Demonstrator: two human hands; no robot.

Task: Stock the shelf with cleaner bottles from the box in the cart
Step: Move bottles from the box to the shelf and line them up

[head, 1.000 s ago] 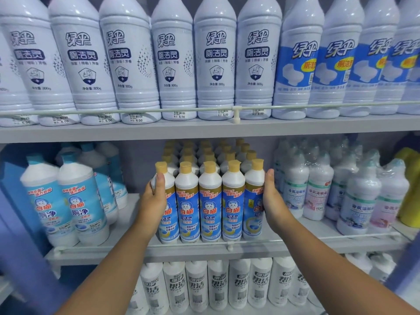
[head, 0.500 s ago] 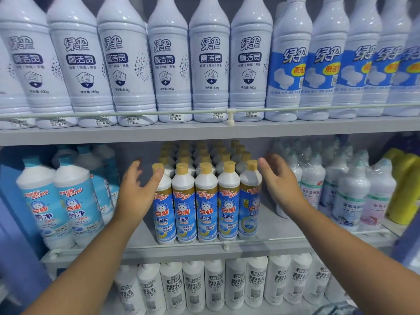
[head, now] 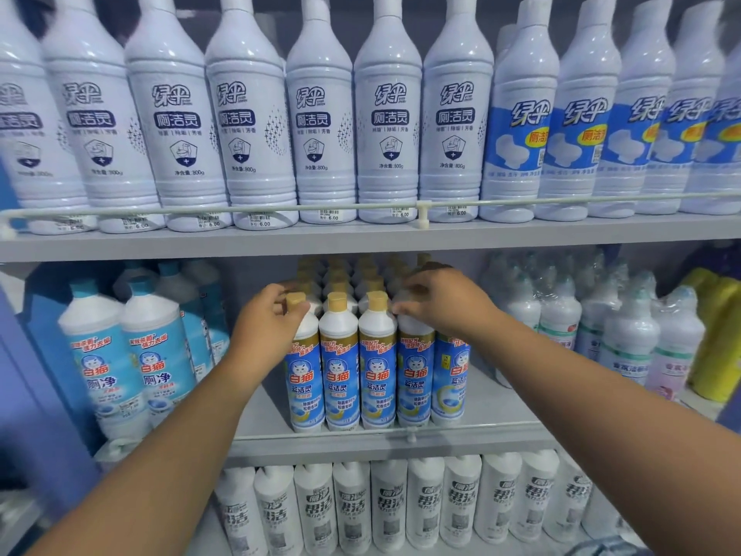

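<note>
A front row of cleaner bottles (head: 377,375) with blue labels and tan caps stands on the middle shelf (head: 501,439), with several more rows behind. My left hand (head: 264,327) curls around the neck of the leftmost bottle (head: 304,379), thumb beside its cap. My right hand (head: 441,302) lies over the tops of the two rightmost bottles (head: 415,375), fingers closed on their necks and hiding their caps. The cart and the box are out of view.
Tall white bottles (head: 320,114) fill the top shelf behind a rail (head: 421,206). Teal-capped bottles (head: 156,363) stand to the left, wrapped white bottles (head: 561,323) and yellow bottles (head: 717,335) to the right. White bottles (head: 353,507) line the bottom shelf.
Both hands left the sides of the front row, opened, then came up and inward onto the bottle necks. The view has moved closer to the shelf.
</note>
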